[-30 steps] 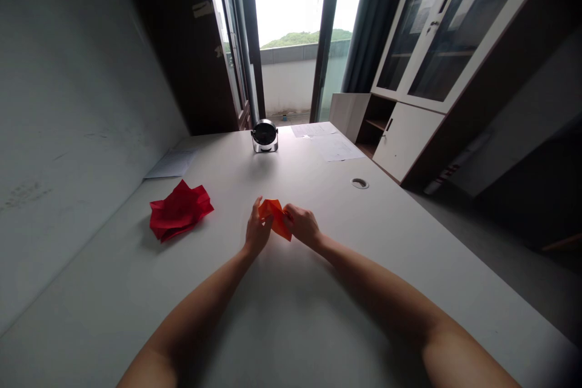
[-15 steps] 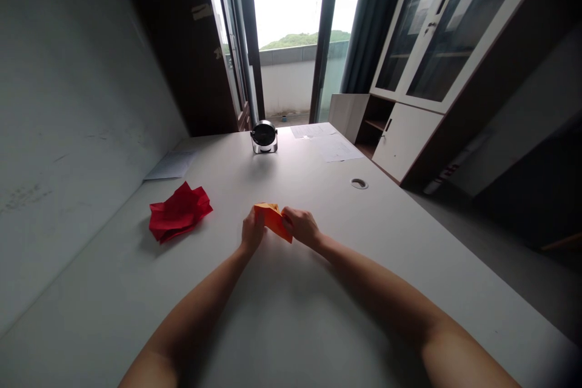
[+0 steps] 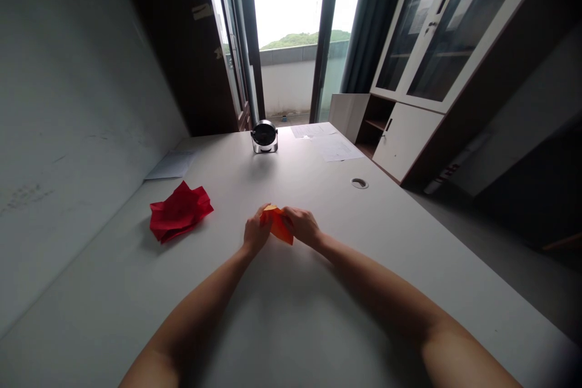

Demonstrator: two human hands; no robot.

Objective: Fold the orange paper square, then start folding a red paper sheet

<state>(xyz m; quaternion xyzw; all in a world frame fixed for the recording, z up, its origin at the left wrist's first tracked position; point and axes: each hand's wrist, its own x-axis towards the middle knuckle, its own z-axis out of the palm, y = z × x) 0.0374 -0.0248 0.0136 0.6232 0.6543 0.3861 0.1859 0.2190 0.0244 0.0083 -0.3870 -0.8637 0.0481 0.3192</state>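
A folded piece of orange paper [image 3: 281, 228] is held between my two hands over the middle of the white table [image 3: 291, 327]. My left hand [image 3: 257, 232] grips its left side, fingers closed over the upper edge. On the other side, my right hand [image 3: 301, 224] pinches the paper near its upper right edge. One corner of the paper points down toward me between the hands. A lighter, yellowish part shows at the top. The fingers cover much of the folds. To the left lies a crumpled, folded red paper [image 3: 180, 212], apart from both hands.
A round black device on a silver stand [image 3: 264, 136] stands at the table's far side. White sheets [image 3: 339, 148] lie at the far right, near a round cable hole [image 3: 359, 183]. Another sheet [image 3: 170, 165] lies by the left wall. A cabinet [image 3: 409, 133] stands beyond the right edge.
My left hand has shifted slightly right and turned over the orange paper, covering more of its left side. The right hand and the red paper look nearly unmoved.
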